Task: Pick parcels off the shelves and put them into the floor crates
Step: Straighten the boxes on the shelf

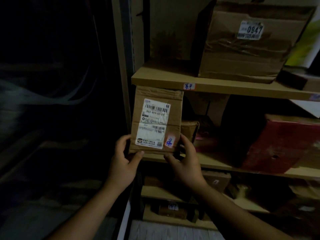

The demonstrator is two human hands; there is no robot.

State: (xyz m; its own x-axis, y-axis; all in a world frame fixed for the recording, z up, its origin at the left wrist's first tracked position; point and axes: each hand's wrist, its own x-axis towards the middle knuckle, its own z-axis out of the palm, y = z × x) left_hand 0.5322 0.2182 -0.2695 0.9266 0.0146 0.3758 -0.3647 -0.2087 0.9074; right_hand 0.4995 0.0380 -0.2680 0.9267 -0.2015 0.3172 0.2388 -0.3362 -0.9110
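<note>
The small cardboard parcel (155, 120) stands upright at the left end of the middle shelf (216, 164), its front face turned toward the person, with a white shipping label (155, 123) across it and a small pink sticker (170, 142) near its lower right corner. Both hands grip it at the bottom: the left hand (123, 160) wraps the lower left corner, thumb on the front face near the bottom edge, and the right hand (186, 158) clasps the lower right corner, fingers curling behind. Its lower edge sits at the shelf's front lip; whether it rests there or is already lifted I cannot tell.

It looks light and fairly stiff, a thin taped carton with creased faces, so it should not sag, though the glossy tape and label may be slick under the thumbs. Holding the two lower corners seems sound; a hand under the base would be safer once it clears the shelf.

Just behind it, to the right, sits a smaller brown box (189, 129), and farther right a red carton (277, 144). On the upper shelf (225, 86) above, a big brown box (245, 44) bears the number 0947. More parcels lie on the lower shelves. No floor crate is visible; the left is dark.
</note>
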